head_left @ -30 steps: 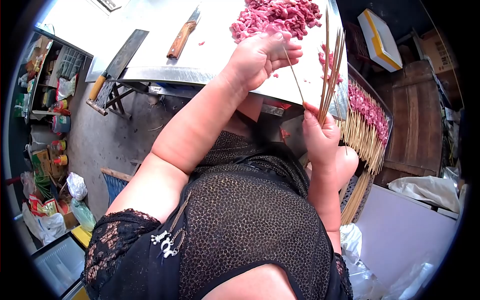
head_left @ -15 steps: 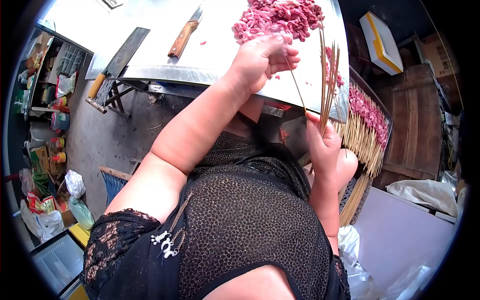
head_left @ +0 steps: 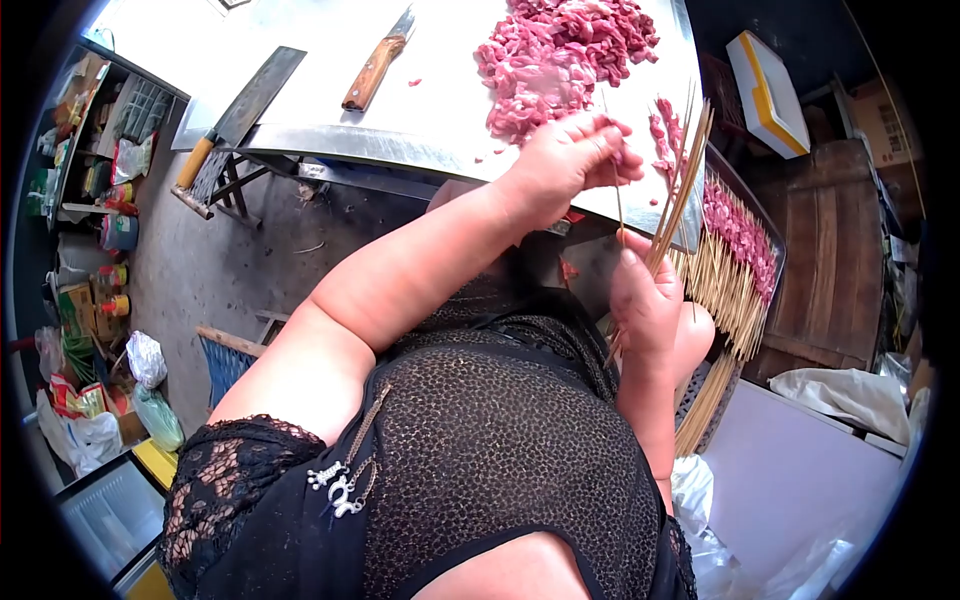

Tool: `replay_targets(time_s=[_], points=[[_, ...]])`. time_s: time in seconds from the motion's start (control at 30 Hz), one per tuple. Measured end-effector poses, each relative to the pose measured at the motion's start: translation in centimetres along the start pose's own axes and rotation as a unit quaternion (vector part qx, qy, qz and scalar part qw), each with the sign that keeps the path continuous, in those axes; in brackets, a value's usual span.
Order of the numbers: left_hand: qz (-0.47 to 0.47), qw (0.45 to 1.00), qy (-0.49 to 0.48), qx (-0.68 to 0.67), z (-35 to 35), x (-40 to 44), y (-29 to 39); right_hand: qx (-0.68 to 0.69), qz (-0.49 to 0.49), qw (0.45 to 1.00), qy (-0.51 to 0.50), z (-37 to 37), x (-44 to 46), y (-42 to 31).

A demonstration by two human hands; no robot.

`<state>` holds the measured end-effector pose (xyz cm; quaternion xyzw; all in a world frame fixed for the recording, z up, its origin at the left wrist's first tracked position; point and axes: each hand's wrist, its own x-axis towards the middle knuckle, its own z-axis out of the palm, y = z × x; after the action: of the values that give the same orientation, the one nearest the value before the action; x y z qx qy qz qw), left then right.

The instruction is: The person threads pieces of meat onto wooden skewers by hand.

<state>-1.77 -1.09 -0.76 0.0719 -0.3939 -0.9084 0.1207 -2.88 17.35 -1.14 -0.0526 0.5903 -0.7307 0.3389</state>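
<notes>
My right hand (head_left: 646,305) is closed around a bundle of thin bamboo skewers (head_left: 681,190) that point upward. Between its thumb and forefinger it pinches one separate skewer (head_left: 620,212). That skewer runs up to my left hand (head_left: 568,165), whose fingers are closed around its upper part on a small piece of meat, mostly hidden by the fingers. Just beyond the left hand, a heap of sliced raw meat (head_left: 560,65) lies on the metal table (head_left: 440,110). A few threaded pieces of meat (head_left: 665,135) lie near the table's right edge.
A cleaver (head_left: 245,105) with a wooden handle overhangs the table's left edge, and a smaller knife (head_left: 378,68) lies behind. Right of the table, a tray holds many meat skewers (head_left: 735,250). A white and yellow box (head_left: 767,95) stands beyond it. Shelves with goods (head_left: 110,200) line the left.
My left hand has moved right and slightly down, away from the meat heap, closer to my right hand. The single skewer has swung more upright. The view has shifted slightly.
</notes>
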Motion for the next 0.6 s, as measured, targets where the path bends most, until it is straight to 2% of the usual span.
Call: replay_targets(time_s=[0.13, 0.17, 0.2, 0.23, 0.27, 0.3, 0.33, 0.37, 0.43, 0.47, 0.53, 0.6], points=[[-0.063, 0.997, -0.047, -0.012, 0.8, -1.1, -1.9, 0.020, -0.046, 0.999, -0.007, 0.3, 1.4, -0.6], [-0.071, 0.996, -0.042, 0.031, 0.7, -1.1, -1.3, 0.014, -0.055, 0.998, -0.004, 0.3, 1.6, -0.7], [-0.020, 0.979, -0.048, 0.197, -0.2, -0.4, -0.4, 0.008, -0.063, 0.998, 0.000, 0.2, 1.7, -0.7], [0.065, 0.939, -0.022, 0.338, -1.3, 0.1, 0.8, 0.008, -0.063, 0.998, 0.000, 0.1, 1.7, -0.8], [0.148, 0.871, 0.005, 0.468, -2.2, 0.5, 2.4, 0.001, -0.069, 0.998, 0.003, -0.1, 1.6, -1.0], [0.222, 0.771, 0.024, 0.596, -3.3, 0.9, 4.3, -0.006, -0.074, 0.997, 0.007, -0.3, 1.5, -1.1], [0.288, 0.646, 0.042, 0.705, -4.4, 1.1, 5.8, -0.006, -0.074, 0.997, 0.007, -0.3, 1.4, -1.1], [0.288, 0.645, 0.042, 0.706, -5.4, 1.2, 6.5, -0.007, -0.062, 0.998, 0.004, -0.4, 1.3, -1.1], [0.167, 0.521, 0.042, 0.836, -6.8, 1.3, 7.3, -0.005, -0.051, 0.999, 0.000, -0.3, 1.3, -1.1], [0.168, 0.520, 0.040, 0.837, -6.8, 1.1, 7.7, -0.008, -0.047, 0.999, -0.006, -0.2, 1.4, -0.9], [0.182, 0.565, 0.028, 0.804, -6.4, 0.8, 8.0, -0.008, -0.042, 0.999, -0.008, -0.3, 1.4, -0.6], [0.090, 0.717, 0.089, 0.686, -5.7, 0.5, 9.0, 0.002, -0.043, 0.999, -0.025, -0.4, 1.5, -0.4]])
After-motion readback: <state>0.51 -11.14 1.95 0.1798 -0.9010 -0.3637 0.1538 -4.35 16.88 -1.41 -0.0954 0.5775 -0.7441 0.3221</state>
